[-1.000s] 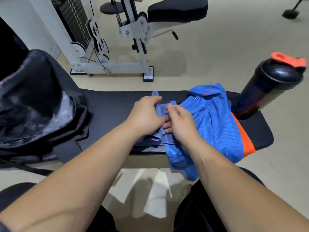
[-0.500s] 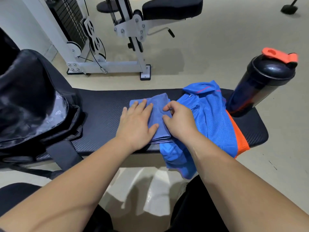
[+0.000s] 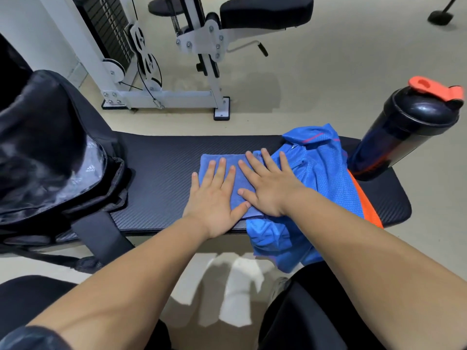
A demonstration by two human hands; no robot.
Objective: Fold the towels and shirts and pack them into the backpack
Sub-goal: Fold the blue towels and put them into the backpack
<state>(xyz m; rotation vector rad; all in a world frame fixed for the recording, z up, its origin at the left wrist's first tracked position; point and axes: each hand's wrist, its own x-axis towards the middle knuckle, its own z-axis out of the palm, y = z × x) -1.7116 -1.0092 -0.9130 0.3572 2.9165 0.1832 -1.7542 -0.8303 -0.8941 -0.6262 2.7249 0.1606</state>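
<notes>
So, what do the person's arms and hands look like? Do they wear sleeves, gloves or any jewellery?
The left hand and the right hand are bare: no gloves, rings or watch show. The left forearm and right forearm are uncovered. A dark sleeve edge appears on the left arm at the bottom corner of the picture; no sleeve shows on the right arm.

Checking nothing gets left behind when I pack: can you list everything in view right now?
towel: 1, blue, folded, under both hands
shirt: 1, blue, right of towel, overhanging bench
garment: 1, orange, under shirt
backpack: 1, black, bench's left end
shaker bottle: 1, black, orange lid, bench's right end
bench: 1, black
gym machine: 1, white, behind bench
left hand: 1, flat on towel
right hand: 1, flat on towel
</notes>
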